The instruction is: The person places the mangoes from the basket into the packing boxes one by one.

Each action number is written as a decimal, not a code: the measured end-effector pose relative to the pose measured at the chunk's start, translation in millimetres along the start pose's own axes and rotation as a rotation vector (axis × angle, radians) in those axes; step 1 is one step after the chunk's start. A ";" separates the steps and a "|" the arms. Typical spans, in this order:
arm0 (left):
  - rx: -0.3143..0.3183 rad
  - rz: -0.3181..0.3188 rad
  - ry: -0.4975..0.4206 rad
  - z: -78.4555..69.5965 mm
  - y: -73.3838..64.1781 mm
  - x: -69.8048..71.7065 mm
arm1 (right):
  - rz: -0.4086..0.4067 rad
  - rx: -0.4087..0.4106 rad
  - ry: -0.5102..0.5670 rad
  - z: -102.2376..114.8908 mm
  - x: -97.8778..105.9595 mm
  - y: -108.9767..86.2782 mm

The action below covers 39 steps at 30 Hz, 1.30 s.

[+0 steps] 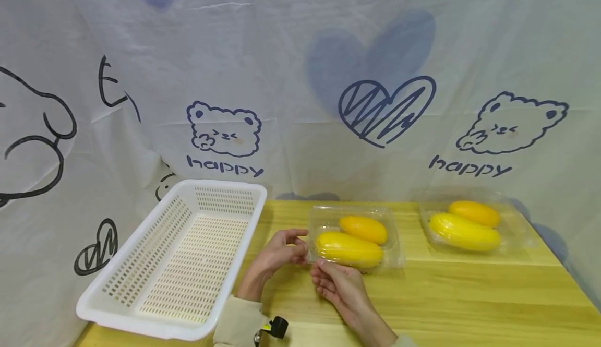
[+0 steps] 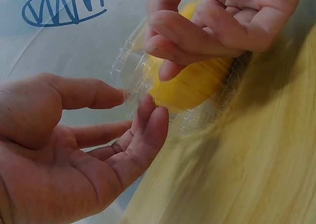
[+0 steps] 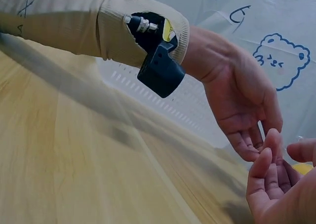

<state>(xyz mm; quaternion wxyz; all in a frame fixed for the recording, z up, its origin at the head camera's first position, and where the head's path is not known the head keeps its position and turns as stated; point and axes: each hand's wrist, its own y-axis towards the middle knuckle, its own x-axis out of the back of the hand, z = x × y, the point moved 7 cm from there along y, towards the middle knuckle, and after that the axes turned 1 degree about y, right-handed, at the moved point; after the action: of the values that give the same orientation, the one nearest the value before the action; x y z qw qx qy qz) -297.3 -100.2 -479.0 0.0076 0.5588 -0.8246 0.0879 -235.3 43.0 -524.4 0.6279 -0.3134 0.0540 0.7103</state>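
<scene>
A clear plastic box (image 1: 396,232) lies on the wooden table, holding a long yellow fruit (image 1: 349,250) and a shorter orange-yellow one (image 1: 363,229). At the box's left edge, my left hand (image 1: 281,250) pinches the rim between thumb and fingers, as the left wrist view shows best. My right hand (image 1: 345,289) is at the front left corner, its thumb at the rim and its other fingers curled below. In the right wrist view the fingers (image 3: 271,150) of my right hand partly overlap my left hand (image 3: 242,103). Whether the box's lid is fastened cannot be told.
A white perforated basket (image 1: 257,216) stands left of the hands. Farther right on the table is another clear box (image 1: 514,227) with a yellow fruit (image 1: 465,232) and an orange-yellow fruit (image 1: 474,213). A printed cloth (image 1: 300,154) hangs behind the table.
</scene>
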 end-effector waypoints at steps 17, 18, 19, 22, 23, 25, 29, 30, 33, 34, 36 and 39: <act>-0.045 -0.095 -0.074 3.1 5.9 -8.7 | -0.121 0.069 -0.086 7.7 9.4 7.9; -0.044 -0.098 -0.075 3.2 5.6 -8.4 | -0.121 0.070 -0.086 7.8 8.9 8.2; -0.045 -0.101 -0.074 3.0 5.1 -8.2 | -0.121 0.071 -0.087 7.8 8.4 8.6; -0.046 -0.110 -0.072 2.1 3.5 -7.0 | -0.120 0.074 -0.086 8.0 6.2 8.8; -0.047 -0.111 -0.074 1.7 3.0 -6.8 | -0.121 0.074 -0.085 7.9 5.8 8.9; -0.047 -0.113 -0.077 0.8 2.2 -6.5 | -0.124 0.076 -0.083 8.0 5.7 8.3; -0.047 -0.110 -0.071 -0.2 1.5 -6.7 | -0.133 0.072 -0.074 7.9 6.3 7.1; -0.047 -0.109 -0.068 -0.2 1.3 -6.8 | -0.134 0.071 -0.073 8.1 6.3 6.8; -0.048 -0.109 -0.062 0.4 0.8 -6.6 | -0.130 0.066 -0.070 7.8 6.3 6.5; -0.048 -0.111 -0.062 0.9 0.5 -6.2 | -0.126 0.064 -0.072 7.7 5.9 6.6; -0.045 -0.119 -0.062 1.8 0.3 -5.1 | -0.115 0.056 -0.074 7.5 5.1 7.1; -0.044 -0.127 -0.057 2.0 1.0 -4.4 | -0.092 0.040 -0.076 8.2 3.8 7.9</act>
<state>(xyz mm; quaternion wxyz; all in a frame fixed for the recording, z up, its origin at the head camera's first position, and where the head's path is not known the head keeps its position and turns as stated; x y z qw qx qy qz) -296.5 -96.1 -481.6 0.0021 0.6119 -0.7891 0.0533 -245.7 48.5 -522.3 0.6677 -0.2757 0.0297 0.6908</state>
